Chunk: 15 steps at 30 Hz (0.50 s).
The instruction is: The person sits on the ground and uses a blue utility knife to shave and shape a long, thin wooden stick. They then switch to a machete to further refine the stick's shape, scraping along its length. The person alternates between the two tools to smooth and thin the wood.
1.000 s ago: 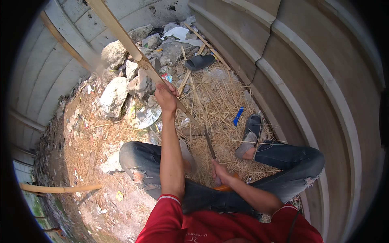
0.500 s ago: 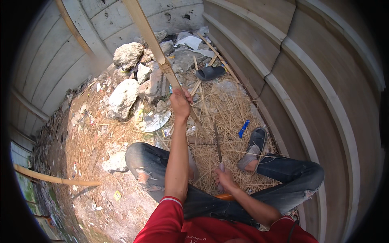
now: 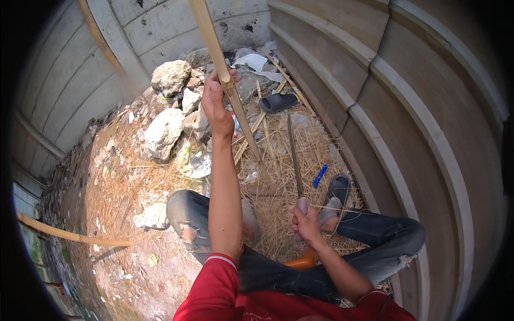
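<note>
A long split bamboo strip (image 3: 243, 119) slants from the top edge down to the straw between my legs. My left hand (image 3: 218, 109) holds it from the left, by its node, with the thumb up and the fingertips showing past the strip's far side. In my right hand (image 3: 307, 223) is a long-bladed knife (image 3: 295, 155), gripped by its pale handle. The blade points up and away, to the right of the strip and apart from it. The strip's lower end is thin and blurred against the straw.
Rocks (image 3: 164, 132) are piled at the far left. A grey slipper (image 3: 278, 102) lies on straw (image 3: 316, 142) near a blue strip (image 3: 320, 175). Corrugated sheeting (image 3: 407, 134) walls the right side. An orange curved thing (image 3: 301, 261) sits by my bent legs. A bamboo pole (image 3: 69, 234) juts in at left.
My left hand has moved farther up the bamboo strip, to its node, with a looser grip. My right hand and the knife have risen slightly away from me. The strip's upper part has shifted right.
</note>
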Motion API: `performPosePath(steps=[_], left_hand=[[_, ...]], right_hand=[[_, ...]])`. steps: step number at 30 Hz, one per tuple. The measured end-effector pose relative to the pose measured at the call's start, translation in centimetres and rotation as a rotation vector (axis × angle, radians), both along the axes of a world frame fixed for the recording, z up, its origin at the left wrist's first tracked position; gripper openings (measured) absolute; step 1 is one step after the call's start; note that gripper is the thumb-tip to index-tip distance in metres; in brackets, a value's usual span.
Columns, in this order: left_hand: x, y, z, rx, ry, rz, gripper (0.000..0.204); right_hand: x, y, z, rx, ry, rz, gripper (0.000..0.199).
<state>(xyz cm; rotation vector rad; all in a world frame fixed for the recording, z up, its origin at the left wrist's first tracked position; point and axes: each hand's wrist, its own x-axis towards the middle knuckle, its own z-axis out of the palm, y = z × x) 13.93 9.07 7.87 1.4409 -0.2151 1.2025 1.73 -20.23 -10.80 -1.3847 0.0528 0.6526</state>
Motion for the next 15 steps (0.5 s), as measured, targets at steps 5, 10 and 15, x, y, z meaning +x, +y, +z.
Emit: performPosePath(steps=[5, 10, 15], left_hand=[[1.5, 2.9, 12.8, 0.034, -0.066, 0.057, 0.051], [3.0, 1.2, 19.9, 0.036, -0.069, 0.065, 0.052], [4.3, 0.5, 22.8, -0.006, -0.138, 0.006, 0.050]], right_hand=[[0.0, 1.1, 4.6, 0.152, 0.005, -0.042, 0.027], [1.3, 1.5, 10.2, 0.335, -0.084, -0.021, 0.034], [2.9, -0.2, 18.9, 0.393, -0.344, 0.006, 0.051]])
